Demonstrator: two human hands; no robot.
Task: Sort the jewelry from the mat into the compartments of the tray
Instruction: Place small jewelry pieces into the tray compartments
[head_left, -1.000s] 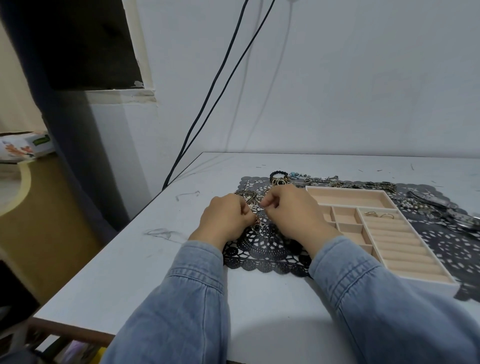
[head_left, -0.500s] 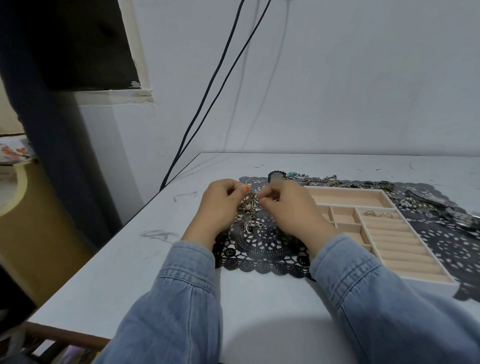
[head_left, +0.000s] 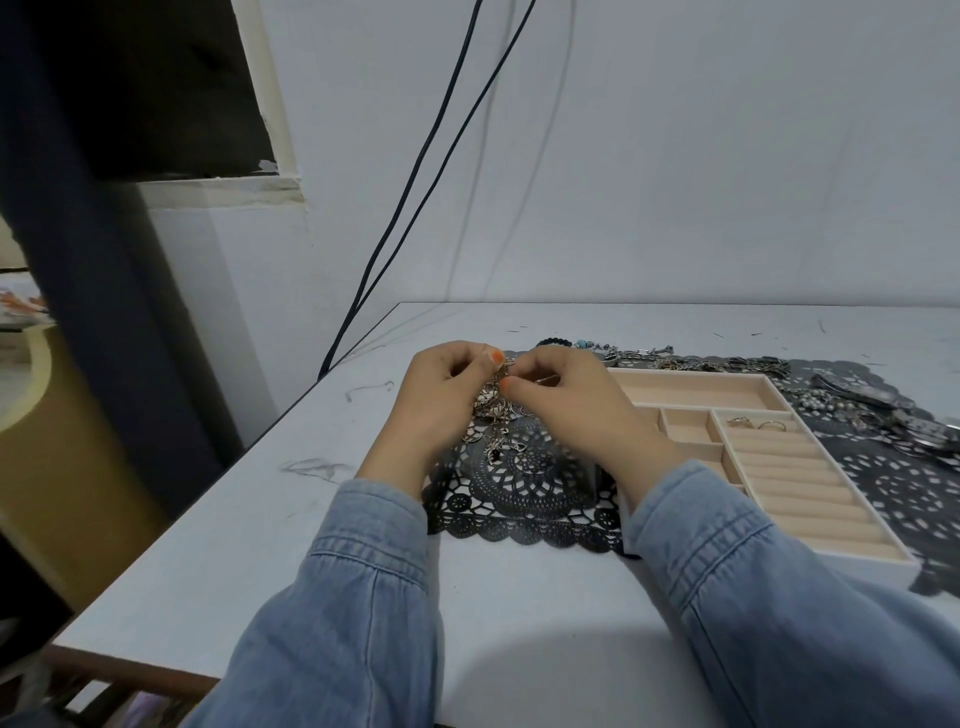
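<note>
Raised higher now over the black lace mat (head_left: 524, 488), the tangled cluster of chains (head_left: 493, 410) hangs between both hands, the left hand (head_left: 441, 410) and right hand (head_left: 566, 405) each pinching it with curled fingers. I'd say a hard tug could tighten the knot or snap a link, and a dropped end might snag in the lace. Beyond, the tray (head_left: 852, 564) holds two rings (head_left: 756, 423). More jewelry (head_left: 701, 364) lies along the mat's far edge.
</note>
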